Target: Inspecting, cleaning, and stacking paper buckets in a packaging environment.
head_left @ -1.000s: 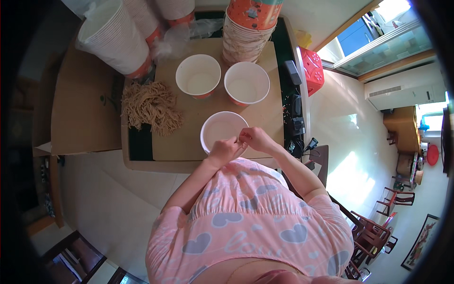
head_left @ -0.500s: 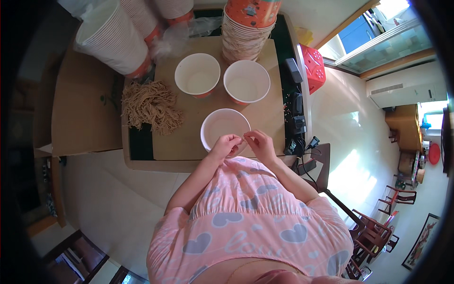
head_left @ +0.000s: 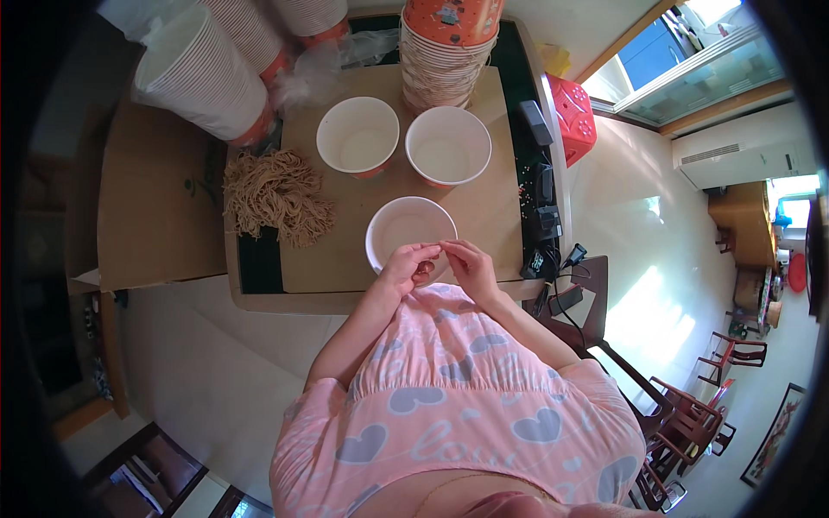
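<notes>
My left hand [head_left: 409,267] and my right hand [head_left: 469,266] meet fingertip to fingertip over the near rim of a white paper bucket [head_left: 406,226]. Both are pinched closed. Whatever lies between the fingers is too small to make out. Two more white paper buckets, one at the left [head_left: 357,138] and one at the right [head_left: 448,147], stand open side by side farther off. A loose heap of tan string [head_left: 278,198] lies left of them. Behind the right one rises a tall stack of orange-patterned buckets [head_left: 449,60] with strings hanging at their rims.
Wrapped stacks of white buckets [head_left: 203,78] fill the far left, beside crumpled clear plastic [head_left: 313,82]. A cardboard box [head_left: 160,203] stands left of the table. Along the right table edge lie black adapters [head_left: 546,220] and cables. A red stool [head_left: 571,121] is beyond that edge.
My fingertips have drawn closer together, and my right hand has shifted slightly left. The view has shifted a little; the buckets and the string heap stay in place.
</notes>
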{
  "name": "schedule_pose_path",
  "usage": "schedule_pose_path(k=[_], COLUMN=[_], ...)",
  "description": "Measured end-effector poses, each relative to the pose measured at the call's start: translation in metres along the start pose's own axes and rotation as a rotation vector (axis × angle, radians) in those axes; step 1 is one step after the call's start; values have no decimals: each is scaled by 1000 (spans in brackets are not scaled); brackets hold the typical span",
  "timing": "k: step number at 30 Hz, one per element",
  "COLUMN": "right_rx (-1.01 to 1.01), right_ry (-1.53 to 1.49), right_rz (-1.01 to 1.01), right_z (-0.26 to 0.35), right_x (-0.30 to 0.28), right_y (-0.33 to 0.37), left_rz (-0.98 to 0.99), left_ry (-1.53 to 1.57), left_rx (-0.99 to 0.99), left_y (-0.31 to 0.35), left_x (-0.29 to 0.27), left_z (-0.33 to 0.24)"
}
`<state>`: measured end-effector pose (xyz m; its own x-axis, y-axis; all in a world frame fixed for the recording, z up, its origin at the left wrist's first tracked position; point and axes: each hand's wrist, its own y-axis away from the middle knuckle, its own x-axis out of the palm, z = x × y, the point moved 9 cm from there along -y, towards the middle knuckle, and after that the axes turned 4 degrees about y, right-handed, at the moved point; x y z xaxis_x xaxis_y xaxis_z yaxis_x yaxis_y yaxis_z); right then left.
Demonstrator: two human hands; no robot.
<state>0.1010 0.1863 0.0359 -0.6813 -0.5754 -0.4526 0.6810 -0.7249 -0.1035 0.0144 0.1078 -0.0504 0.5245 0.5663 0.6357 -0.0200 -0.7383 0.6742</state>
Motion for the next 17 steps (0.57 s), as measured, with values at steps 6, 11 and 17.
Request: schedule_pose_path(k=[6, 11, 17], right_rx=[164, 265, 300], right_ry=[-114, -70, -77], right_rz=[62, 178, 152], right_z=[-11, -28, -29], right_x=[-2, 7, 6], right_y=[-5, -7, -9], left_rz=[-91, -98, -110], left_ry=[-265, -333, -322], left_rx=[122, 213, 219], left_y=[1, 1, 6], left_x=[-6, -6, -3], left_z=[-8, -12, -18])
